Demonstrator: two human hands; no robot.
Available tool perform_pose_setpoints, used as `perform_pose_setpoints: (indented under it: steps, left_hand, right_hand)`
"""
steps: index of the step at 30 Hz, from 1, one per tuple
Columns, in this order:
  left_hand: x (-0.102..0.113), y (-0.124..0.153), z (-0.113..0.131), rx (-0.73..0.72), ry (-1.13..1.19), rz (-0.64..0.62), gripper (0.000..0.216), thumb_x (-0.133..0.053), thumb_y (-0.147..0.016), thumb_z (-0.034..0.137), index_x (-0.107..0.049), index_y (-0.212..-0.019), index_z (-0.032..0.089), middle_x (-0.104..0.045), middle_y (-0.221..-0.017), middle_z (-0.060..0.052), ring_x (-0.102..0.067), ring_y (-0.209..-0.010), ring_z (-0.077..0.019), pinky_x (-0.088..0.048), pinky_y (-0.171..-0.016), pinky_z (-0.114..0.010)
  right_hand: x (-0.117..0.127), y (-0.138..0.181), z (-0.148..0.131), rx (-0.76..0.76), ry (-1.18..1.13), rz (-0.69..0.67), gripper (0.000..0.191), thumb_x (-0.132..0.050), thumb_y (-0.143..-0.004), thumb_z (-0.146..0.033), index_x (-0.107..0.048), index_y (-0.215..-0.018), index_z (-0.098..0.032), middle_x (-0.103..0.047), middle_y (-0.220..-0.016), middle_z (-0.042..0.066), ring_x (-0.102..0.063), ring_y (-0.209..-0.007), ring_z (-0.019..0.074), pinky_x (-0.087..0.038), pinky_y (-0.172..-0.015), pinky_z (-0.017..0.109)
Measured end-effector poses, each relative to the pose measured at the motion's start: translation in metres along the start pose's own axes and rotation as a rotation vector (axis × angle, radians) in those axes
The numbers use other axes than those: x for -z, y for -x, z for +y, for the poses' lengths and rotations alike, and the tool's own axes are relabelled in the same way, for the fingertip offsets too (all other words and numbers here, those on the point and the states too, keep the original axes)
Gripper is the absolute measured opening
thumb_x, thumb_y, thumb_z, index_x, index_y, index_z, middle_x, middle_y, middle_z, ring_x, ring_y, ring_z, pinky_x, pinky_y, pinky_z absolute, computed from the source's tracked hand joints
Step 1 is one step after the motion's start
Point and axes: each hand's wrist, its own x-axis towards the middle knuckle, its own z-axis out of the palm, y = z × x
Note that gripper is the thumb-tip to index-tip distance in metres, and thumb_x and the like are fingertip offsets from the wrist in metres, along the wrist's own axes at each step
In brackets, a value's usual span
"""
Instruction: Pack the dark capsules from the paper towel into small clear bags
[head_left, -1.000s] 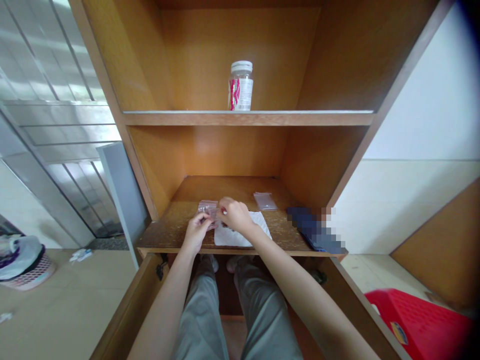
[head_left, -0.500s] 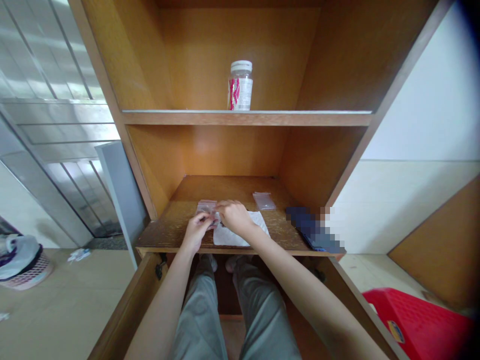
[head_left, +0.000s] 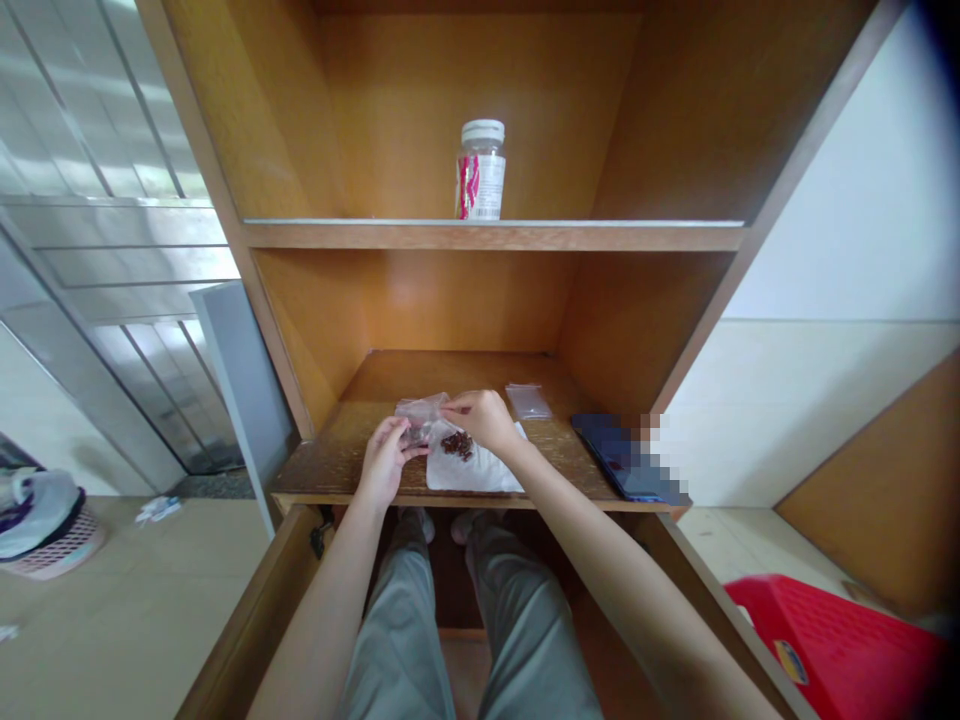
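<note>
A small clear zip-lock bag (head_left: 424, 408) is between my hands above the cabinet surface. My left hand (head_left: 382, 465) grips its lower left part with curled fingers. With thumb and fingertips together, my right hand (head_left: 484, 418) pinches the bag's right edge. Below and between the hands, a pile of small dark red-brown pieces (head_left: 457, 446) lies on a white tissue (head_left: 476, 478); they are too small to name. A second clear zip-lock bag (head_left: 529, 402) lies flat on the wood, behind and to the right of my right hand.
A dark phone (head_left: 624, 462), partly blurred out, lies at the surface's right edge. On the shelf (head_left: 360, 237) above stands a white-capped bottle (head_left: 481, 178). Open cabinet doors (head_left: 255, 590) flank my legs. A red plastic object (head_left: 840, 640) sits at lower right, a pink basket (head_left: 67, 540) at left.
My hands have moved apart and the bag is spread out between them. My right hand has shifted slightly right, so the dark pile on the tissue now shows.
</note>
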Motion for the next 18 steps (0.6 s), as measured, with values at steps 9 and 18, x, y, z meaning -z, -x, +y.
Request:
perform_pose_setpoints:
  steps: [9, 18]
  left_hand:
    - [0.002, 0.000, -0.001, 0.032, 0.028, -0.043, 0.029, -0.064, -0.067, 0.022, -0.050, -0.092, 0.017, -0.066, -0.087, -0.006, -0.063, -0.068, -0.0163, -0.050, -0.063, -0.032]
    - [-0.002, 0.011, 0.006, 0.007, -0.116, -0.273, 0.063, -0.068, -0.067, 0.023, -0.041, -0.124, 0.024, -0.056, -0.115, -0.011, -0.062, -0.085, -0.0209, -0.049, -0.071, -0.032]
  right_hand:
    - [0.006, -0.005, -0.003, -0.242, -0.575, -0.017, 0.039, -0.064, -0.061, -0.047, -0.071, -0.074, -0.011, -0.065, -0.057, 0.004, -0.051, -0.046, 0.0104, -0.035, -0.044, 0.022]
    - [-0.001, 0.003, 0.001, -0.412, -0.726, -0.262, 0.038, -0.067, -0.059, -0.049, -0.068, -0.071, -0.014, -0.064, -0.057, 0.003, -0.054, -0.048, 0.0093, -0.035, -0.044, 0.019]
